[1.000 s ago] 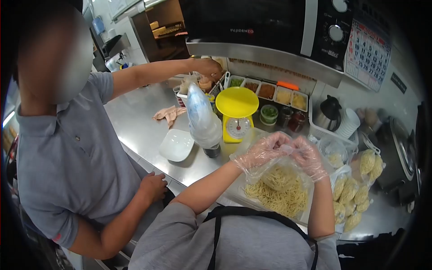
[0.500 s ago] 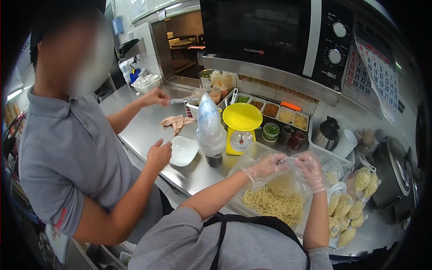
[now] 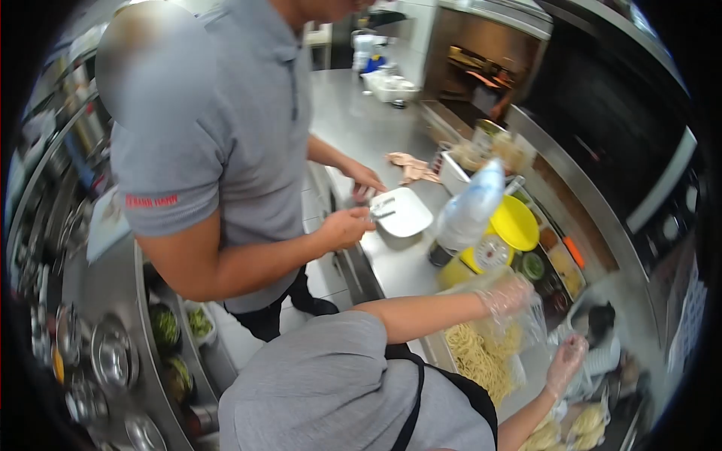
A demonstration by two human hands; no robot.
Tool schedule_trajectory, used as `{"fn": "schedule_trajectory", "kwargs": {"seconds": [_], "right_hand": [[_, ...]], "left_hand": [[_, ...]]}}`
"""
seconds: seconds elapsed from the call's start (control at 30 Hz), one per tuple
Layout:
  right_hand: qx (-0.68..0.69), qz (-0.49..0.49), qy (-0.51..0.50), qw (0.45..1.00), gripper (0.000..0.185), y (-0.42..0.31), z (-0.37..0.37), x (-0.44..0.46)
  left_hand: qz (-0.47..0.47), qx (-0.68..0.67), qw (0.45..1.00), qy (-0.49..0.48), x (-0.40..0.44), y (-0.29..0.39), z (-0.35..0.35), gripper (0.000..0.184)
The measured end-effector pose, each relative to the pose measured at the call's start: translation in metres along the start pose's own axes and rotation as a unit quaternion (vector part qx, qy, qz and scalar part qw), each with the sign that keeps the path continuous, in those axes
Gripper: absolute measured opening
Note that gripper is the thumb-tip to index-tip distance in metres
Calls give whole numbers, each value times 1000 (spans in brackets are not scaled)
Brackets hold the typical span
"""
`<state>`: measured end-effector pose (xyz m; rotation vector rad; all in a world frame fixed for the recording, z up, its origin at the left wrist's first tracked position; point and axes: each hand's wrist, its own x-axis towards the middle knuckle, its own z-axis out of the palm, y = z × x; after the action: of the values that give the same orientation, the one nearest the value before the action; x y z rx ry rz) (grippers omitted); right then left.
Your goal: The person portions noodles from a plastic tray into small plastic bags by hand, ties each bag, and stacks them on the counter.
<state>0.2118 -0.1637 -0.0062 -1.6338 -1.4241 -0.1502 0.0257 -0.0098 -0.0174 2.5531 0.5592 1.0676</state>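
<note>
My left hand [image 3: 507, 295], in a clear plastic glove, is closed on a clear plastic bag [image 3: 535, 319] above the noodles. Below it, yellow noodles [image 3: 480, 361] lie in a clear tub [image 3: 517, 370]. My right hand [image 3: 568, 359], also gloved, is held up to the right, apart from the bag. Its fingers are curled together; whether anything small is between them is hidden by blur. Several bagged noodle portions [image 3: 587, 428] lie under my right forearm. Beyond my left hand stands a yellow kitchen scale [image 3: 514, 223].
To the left a co-worker holds metal tongs [image 3: 383, 209] over a white bowl [image 3: 406, 214]. A plastic-covered upright object [image 3: 470, 210], a pink cloth [image 3: 412, 167] and condiment containers [image 3: 560, 263] are on the steel counter [image 3: 361, 120]. A microwave [image 3: 602, 98] overhangs the right.
My view has swung left. My hands have come apart: the right has left the bag, the left still grips it. The co-worker's hands have moved to the white bowl with the tongs.
</note>
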Motion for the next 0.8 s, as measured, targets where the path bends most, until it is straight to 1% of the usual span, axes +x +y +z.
{"fn": "schedule_trajectory", "kwargs": {"seconds": [0.03, 0.07, 0.1, 0.13, 0.17, 0.2, 0.27, 0.3, 0.33, 0.37, 0.4, 0.43, 0.47, 0.5, 0.53, 0.57, 0.6, 0.63, 0.67, 0.7, 0.73, 0.77, 0.8], "right_hand": [[10, -98, -2, 995, 23, -23, 1, 1], [16, -101, -17, 995, 23, -51, 10, 1], [-6, -132, -58, 990, 26, -86, 25, 6], [-27, -163, -95, 982, 30, -104, 34, 10], [-15, -148, -93, 985, 38, -90, 44, 5], [-12, -151, -94, 984, 38, -83, 48, 2], [82, -21, -150, 985, 39, -73, 51, -4], [73, -6, -145, 987, 39, -68, 50, -8], [17, 13, -198, 980, 42, -65, 47, -11], [-38, 48, -250, 966, 44, -57, 44, -15], [-188, 60, -317, 928, 39, -41, 44, -15], [-262, 41, -347, 900, 28, -30, 43, -11], [-296, -22, -280, 913, 20, -26, 33, -17], [-375, -15, -282, 883, 19, -20, 25, -12], [-324, -88, -164, 928, 23, -17, 11, -18], [-330, -103, -159, 925, 30, -40, -6, -8], [-326, -130, -141, 926, 32, -44, -16, -4], [-253, -153, -111, 949, 32, -38, -22, 1], [-222, -161, -90, 957, 32, -37, -16, 2], [-191, -169, -68, 965, 32, -38, -10, 1], [-152, -130, -73, 977, 27, -39, 3, 1], [-109, -95, -79, 986, 23, -38, 19, 0], [-63, -63, -85, 992, 20, -37, 35, 1]], "left_hand": [[-25, -60, 997, -33, -2, 4, -5, 17], [-40, -60, 997, -28, -3, 9, -4, 17], [-46, -82, 995, -29, -2, 14, -2, 17], [-49, -103, 993, -30, 0, 17, -4, 17], [-66, -121, 990, -11, -1, 21, -8, 17], [-69, -118, 991, -9, 0, 18, -8, 17], [-53, 29, 996, -63, 4, 9, -1, 17], [-36, 37, 998, -35, 3, 3, 7, 17], [-9, 33, 999, -15, 7, -1, 16, 16], [7, 21, 998, 52, 7, 0, 8, 16], [82, 51, 993, 65, 8, -5, 3, 16], [27, 99, 993, -58, 12, -9, -3, 10], [120, 197, 973, 7, 7, -25, 9, 9], [94, 170, 981, 3, 9, -30, 3, 9], [94, 152, 984, -13, 19, -20, -15, 11], [81, 59, 995, -13, 25, -22, -18, 13], [90, 99, 991, -10, 28, -26, -19, 15], [49, 14, 997, -60, 35, -18, -27, 15], [4, -60, 993, -103, 42, -9, -30, 15], [14, -73, 990, -117, 38, -7, -29, 15], [-68, -199, 968, -138, 39, -2, -26, 16], [-155, -316, 923, -156, 38, 2, -23, 17], [-151, -320, 922, -159, 39, 6, -19, 17]]}}
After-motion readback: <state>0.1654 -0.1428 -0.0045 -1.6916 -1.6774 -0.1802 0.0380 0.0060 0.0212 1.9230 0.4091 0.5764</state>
